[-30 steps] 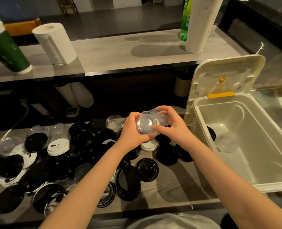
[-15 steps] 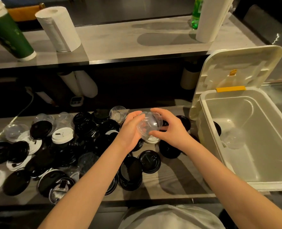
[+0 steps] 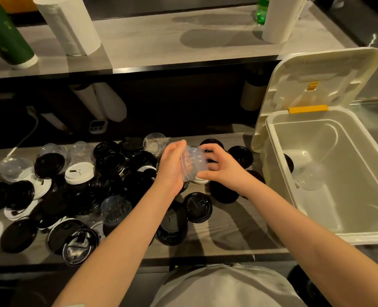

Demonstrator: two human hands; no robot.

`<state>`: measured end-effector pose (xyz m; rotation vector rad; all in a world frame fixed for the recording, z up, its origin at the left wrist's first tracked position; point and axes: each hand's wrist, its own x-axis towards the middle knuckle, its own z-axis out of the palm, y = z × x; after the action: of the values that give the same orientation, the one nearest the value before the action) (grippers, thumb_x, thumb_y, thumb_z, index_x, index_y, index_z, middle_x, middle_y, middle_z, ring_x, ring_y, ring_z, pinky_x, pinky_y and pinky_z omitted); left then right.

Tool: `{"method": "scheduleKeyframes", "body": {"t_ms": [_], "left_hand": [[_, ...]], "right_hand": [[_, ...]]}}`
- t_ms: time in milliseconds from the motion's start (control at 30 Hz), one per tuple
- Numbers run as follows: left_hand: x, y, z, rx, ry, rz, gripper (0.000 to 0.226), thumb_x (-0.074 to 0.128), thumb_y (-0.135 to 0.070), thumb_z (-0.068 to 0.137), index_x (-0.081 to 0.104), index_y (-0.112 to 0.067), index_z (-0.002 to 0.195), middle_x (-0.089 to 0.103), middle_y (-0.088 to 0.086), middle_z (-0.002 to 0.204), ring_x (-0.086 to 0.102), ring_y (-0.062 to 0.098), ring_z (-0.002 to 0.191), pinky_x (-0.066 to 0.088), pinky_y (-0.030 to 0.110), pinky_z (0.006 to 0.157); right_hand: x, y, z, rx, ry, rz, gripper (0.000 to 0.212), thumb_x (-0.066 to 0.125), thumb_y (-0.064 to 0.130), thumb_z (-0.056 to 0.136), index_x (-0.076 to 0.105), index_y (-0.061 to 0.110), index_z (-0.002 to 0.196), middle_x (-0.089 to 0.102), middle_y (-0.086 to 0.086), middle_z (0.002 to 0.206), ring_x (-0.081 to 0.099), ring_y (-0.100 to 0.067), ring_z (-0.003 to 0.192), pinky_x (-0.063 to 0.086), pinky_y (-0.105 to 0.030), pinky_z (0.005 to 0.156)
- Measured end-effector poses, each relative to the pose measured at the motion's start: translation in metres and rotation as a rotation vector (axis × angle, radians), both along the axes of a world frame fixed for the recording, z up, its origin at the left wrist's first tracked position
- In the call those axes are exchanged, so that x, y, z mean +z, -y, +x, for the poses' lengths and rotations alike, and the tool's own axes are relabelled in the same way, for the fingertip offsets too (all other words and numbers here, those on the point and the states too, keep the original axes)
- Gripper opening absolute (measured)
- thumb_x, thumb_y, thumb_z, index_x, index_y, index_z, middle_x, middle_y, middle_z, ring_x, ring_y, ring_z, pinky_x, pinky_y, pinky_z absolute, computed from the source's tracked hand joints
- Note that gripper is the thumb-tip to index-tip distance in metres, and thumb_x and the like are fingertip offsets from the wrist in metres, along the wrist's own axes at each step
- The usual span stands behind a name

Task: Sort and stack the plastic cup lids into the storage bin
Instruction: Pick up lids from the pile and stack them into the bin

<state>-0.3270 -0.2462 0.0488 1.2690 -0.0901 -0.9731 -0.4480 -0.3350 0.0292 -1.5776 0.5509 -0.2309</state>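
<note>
Above the middle of the counter I hold a small stack of clear dome lids [image 3: 192, 163] between both hands. My left hand [image 3: 171, 166] presses its palm against the stack's left side, fingers fairly straight. My right hand [image 3: 222, 168] curls its fingers and thumb round the stack's right end. Several black, white and clear lids [image 3: 108, 173] lie scattered over the counter to the left and under my hands. The cream storage bin [image 3: 272, 138] stands open at the right, with a clear dome lid [image 3: 310, 177] and a black lid [image 3: 289, 162] inside.
The bin's lid [image 3: 316, 78] leans upright behind it. On the raised shelf behind stand a green cup stack [image 3: 6, 38], a paper towel roll [image 3: 70, 25], another white roll [image 3: 279, 18] and a green bottle [image 3: 261, 9]. A small timer [image 3: 98, 126] sits below the shelf.
The stack of clear lids has turned more onto its side and my hands have closed in round it. The camera has tilted downward.
</note>
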Motion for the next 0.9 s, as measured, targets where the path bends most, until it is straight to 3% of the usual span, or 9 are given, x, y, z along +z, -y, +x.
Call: {"method": "scheduleKeyframes", "body": {"t_ms": [267,333,400,500,567,667,733,900], "left_hand": [[-0.009,0.005,0.002,-0.072,0.121,0.044,0.006,0.051,-0.019,0.095,0.052,-0.017,0.101,0.055,0.008,0.097,0.057,0.019,0.086,0.05,0.033,0.073],[-0.014,0.002,0.008,-0.062,0.176,0.093,0.015,0.051,-0.016,0.095,0.051,-0.015,0.11,0.055,0.009,0.104,0.056,0.017,0.09,0.05,0.027,0.072],[-0.018,-0.005,0.017,-0.058,0.23,0.15,0.028,0.052,-0.012,0.094,0.046,-0.015,0.121,0.053,0.007,0.112,0.057,0.014,0.092,0.049,0.021,0.07],[-0.027,-0.018,0.035,-0.125,0.287,0.252,0.045,0.055,-0.007,0.09,0.041,-0.019,0.131,0.046,0.012,0.131,0.05,0.023,0.118,0.044,0.031,0.093],[-0.03,-0.026,0.045,-0.131,0.281,0.268,0.048,0.054,-0.004,0.09,0.04,-0.019,0.133,0.046,0.011,0.132,0.05,0.024,0.119,0.044,0.033,0.094],[-0.03,-0.034,0.053,-0.114,0.269,0.253,0.048,0.049,0.002,0.09,0.039,-0.014,0.135,0.05,0.008,0.122,0.056,0.016,0.1,0.047,0.025,0.079],[-0.031,-0.034,0.055,-0.112,0.259,0.251,0.048,0.047,0.005,0.09,0.04,-0.013,0.134,0.05,0.008,0.12,0.056,0.014,0.096,0.047,0.025,0.079],[-0.033,-0.03,0.051,-0.196,0.248,0.281,0.059,0.054,0.006,0.086,0.038,-0.019,0.136,0.05,0.011,0.129,0.054,0.025,0.115,0.046,0.04,0.097]], "right_hand": [[-0.006,0.001,0.01,0.005,-0.053,-0.267,0.076,0.079,0.015,0.073,0.04,0.02,0.138,0.052,0.002,0.128,0.058,-0.01,0.11,0.05,-0.021,0.092],[-0.011,0.003,0.009,0.043,-0.135,-0.309,0.078,0.077,0.015,0.076,0.036,0.019,0.142,0.052,0.002,0.129,0.054,-0.013,0.115,0.046,-0.022,0.095],[-0.022,0.002,0.005,0.102,-0.298,-0.503,0.073,0.073,0.019,0.081,0.034,0.017,0.144,0.051,-0.004,0.135,0.051,-0.019,0.123,0.042,-0.028,0.099],[-0.047,-0.014,-0.003,0.335,-0.52,-0.776,0.067,0.067,0.029,0.085,0.035,0.018,0.143,0.045,-0.007,0.142,0.044,-0.025,0.129,0.04,-0.036,0.105],[-0.065,-0.031,-0.005,0.533,-0.607,-0.883,0.079,0.066,0.038,0.084,0.024,0.016,0.147,0.032,-0.009,0.15,0.031,-0.027,0.137,0.029,-0.04,0.113],[-0.08,-0.045,-0.003,0.644,-0.684,-1.053,0.088,0.06,0.047,0.086,0.009,0.015,0.151,0.013,-0.009,0.157,0.012,-0.026,0.145,0.006,-0.043,0.118],[-0.085,-0.047,-0.001,0.609,-0.679,-1.091,0.086,0.059,0.046,0.087,0.011,0.015,0.15,0.019,-0.009,0.155,0.017,-0.027,0.144,0.003,-0.044,0.118],[-0.085,-0.036,0.003,0.525,-0.61,-0.984,0.09,0.07,0.044,0.078,0.022,0.014,0.148,0.037,-0.006,0.143,0.035,-0.025,0.134,0.009,-0.039,0.117]]}}
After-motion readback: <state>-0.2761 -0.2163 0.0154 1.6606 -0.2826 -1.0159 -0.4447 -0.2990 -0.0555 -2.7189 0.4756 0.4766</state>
